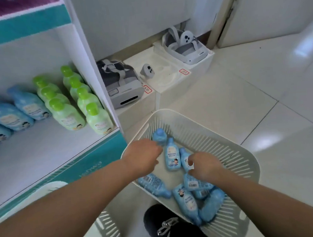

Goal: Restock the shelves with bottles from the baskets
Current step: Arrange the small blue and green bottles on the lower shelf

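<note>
Both hands are seen inside the white slatted basket (pixel 238 160), where blue bottles (pixel 171 158) are heaped. One bottle (pixel 184 158) is pinched by the right hand (pixel 204 166), fingers curled. The left hand (pixel 143 154) is held over a capped bottle (pixel 159 135), its fingers hidden, so its grip cannot be told.

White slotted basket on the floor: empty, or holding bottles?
Not empty. Several blue bottles lie on their sides inside the white basket; the left hand and right hand reach in among them.

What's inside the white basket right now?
Blue bottles lying loose in the white basket, some label up, some barcode up. The left hand and right hand cover parts of two, and the pile hides whatever is beneath.
</note>
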A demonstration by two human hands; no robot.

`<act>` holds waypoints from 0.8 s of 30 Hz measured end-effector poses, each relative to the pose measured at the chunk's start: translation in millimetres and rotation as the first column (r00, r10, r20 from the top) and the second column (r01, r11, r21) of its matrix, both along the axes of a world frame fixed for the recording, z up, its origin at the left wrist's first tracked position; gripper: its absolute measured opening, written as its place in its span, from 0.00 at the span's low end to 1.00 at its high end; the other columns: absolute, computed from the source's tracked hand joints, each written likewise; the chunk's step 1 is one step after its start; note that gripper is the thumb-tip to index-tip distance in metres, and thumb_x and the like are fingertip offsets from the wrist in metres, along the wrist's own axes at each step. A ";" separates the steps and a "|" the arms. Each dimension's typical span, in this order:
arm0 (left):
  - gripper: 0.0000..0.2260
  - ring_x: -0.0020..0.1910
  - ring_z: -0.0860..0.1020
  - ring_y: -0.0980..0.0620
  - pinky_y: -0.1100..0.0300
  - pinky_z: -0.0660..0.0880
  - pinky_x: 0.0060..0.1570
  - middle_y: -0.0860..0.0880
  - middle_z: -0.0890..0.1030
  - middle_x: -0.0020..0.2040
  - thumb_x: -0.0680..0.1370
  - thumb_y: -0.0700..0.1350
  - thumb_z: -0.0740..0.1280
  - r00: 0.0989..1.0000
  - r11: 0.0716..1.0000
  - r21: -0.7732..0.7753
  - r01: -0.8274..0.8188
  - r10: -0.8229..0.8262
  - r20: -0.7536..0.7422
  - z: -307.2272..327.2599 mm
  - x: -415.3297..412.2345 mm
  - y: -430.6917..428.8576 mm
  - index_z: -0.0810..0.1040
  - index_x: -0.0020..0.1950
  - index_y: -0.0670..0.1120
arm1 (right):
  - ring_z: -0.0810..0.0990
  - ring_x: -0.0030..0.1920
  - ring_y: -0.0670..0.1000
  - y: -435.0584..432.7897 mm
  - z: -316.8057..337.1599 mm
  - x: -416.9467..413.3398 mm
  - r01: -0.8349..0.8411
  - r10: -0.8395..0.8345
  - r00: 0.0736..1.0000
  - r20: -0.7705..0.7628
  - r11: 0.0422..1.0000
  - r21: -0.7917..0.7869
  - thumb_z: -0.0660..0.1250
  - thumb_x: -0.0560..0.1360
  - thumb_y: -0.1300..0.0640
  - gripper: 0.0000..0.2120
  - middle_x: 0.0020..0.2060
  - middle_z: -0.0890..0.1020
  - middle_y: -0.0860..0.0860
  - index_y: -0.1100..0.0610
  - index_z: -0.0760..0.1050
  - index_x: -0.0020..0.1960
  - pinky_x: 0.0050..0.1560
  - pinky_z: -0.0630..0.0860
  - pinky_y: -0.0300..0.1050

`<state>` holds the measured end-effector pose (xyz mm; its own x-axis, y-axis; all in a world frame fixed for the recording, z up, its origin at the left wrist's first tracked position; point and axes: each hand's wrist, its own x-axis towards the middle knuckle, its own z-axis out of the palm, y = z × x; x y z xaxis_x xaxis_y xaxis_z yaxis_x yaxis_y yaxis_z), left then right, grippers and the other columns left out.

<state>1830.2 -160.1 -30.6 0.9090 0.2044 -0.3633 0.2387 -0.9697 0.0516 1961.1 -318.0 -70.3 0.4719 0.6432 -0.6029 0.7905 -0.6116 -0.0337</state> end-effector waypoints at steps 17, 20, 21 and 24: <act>0.21 0.69 0.64 0.44 0.42 0.57 0.68 0.46 0.67 0.70 0.79 0.44 0.59 0.714 0.927 -0.238 0.291 -0.376 -0.591 -141.3 23.5 -55.2 0.64 0.73 0.48 | 0.77 0.59 0.55 -42.2 -89.3 30.1 -0.060 0.048 0.997 -0.055 0.970 -0.235 0.71 0.67 0.43 0.41 0.60 0.76 0.54 0.59 0.56 0.70 0.55 0.71 0.48; 0.21 0.69 0.62 0.43 0.42 0.57 0.68 0.44 0.65 0.69 0.78 0.46 0.61 0.723 0.921 -0.191 0.339 -0.385 -0.573 -140.7 28.3 -61.3 0.66 0.72 0.48 | 0.77 0.58 0.54 -37.0 -86.9 29.2 0.086 -0.097 0.977 -0.191 0.994 -0.069 0.70 0.68 0.42 0.31 0.59 0.77 0.52 0.54 0.61 0.63 0.54 0.72 0.44; 0.21 0.69 0.61 0.43 0.42 0.57 0.68 0.43 0.65 0.69 0.78 0.46 0.62 0.727 0.916 -0.163 0.367 -0.392 -0.565 -139.7 29.7 -63.8 0.68 0.71 0.48 | 0.78 0.56 0.54 -35.3 -87.7 28.1 0.126 -0.129 0.971 -0.203 0.992 -0.027 0.70 0.67 0.39 0.33 0.58 0.77 0.51 0.53 0.62 0.63 0.53 0.73 0.45; 0.20 0.66 0.63 0.44 0.45 0.62 0.64 0.43 0.66 0.67 0.76 0.47 0.66 0.737 0.909 -0.078 0.409 -0.379 -0.560 -142.1 30.7 -64.4 0.71 0.67 0.47 | 0.78 0.53 0.53 -32.0 -93.3 23.6 0.116 -0.114 0.984 -0.137 0.993 0.006 0.68 0.63 0.31 0.39 0.54 0.78 0.51 0.50 0.64 0.66 0.51 0.76 0.49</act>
<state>1860.8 -224.6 -172.7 0.5576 -0.0969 -0.8244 -0.1927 -0.9811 -0.0151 1984.6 -350.1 -163.6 0.4575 0.5980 -0.6581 0.7022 -0.6970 -0.1451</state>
